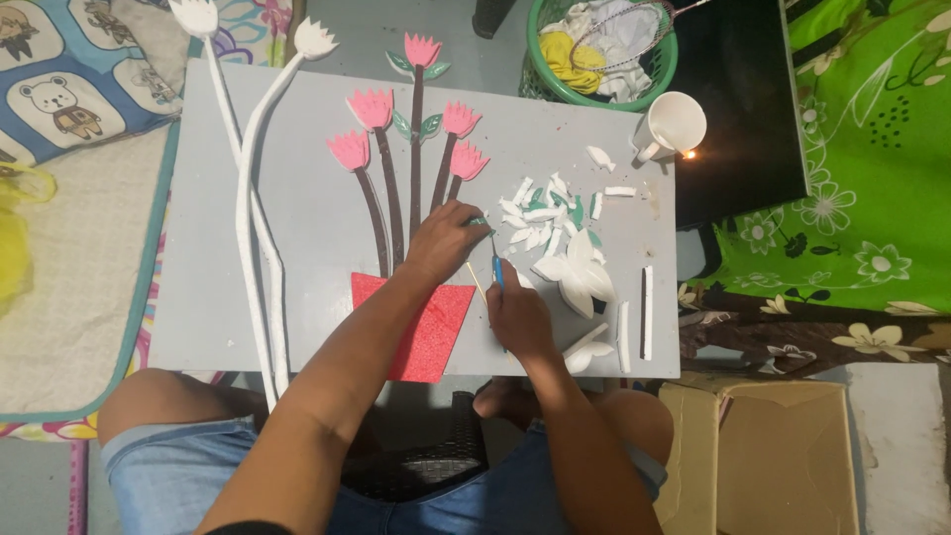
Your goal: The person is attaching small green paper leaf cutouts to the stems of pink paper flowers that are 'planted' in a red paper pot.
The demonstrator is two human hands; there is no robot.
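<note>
My left hand (443, 238) rests on the grey board (307, 228) over the lower ends of the dark brown stems (416, 149), pinching a small green leaf piece (478, 221). My right hand (515, 312) grips a thin blue-handled tool (496, 269), its tip pointing up toward the leaf piece. A thin wooden stick (476, 280) lies between the hands. Pink foam flowers (371, 107) top the stems, and a red foam pot shape (426, 332) sits under my left forearm.
White foam scraps (540, 213) and white petal shapes (580, 277) lie right of the hands. Two long white foam stems (248, 218) lie at the left. A white mug (669, 127) stands at the board's far right corner, a green basket (604, 50) behind it. A cardboard box (758, 456) is at lower right.
</note>
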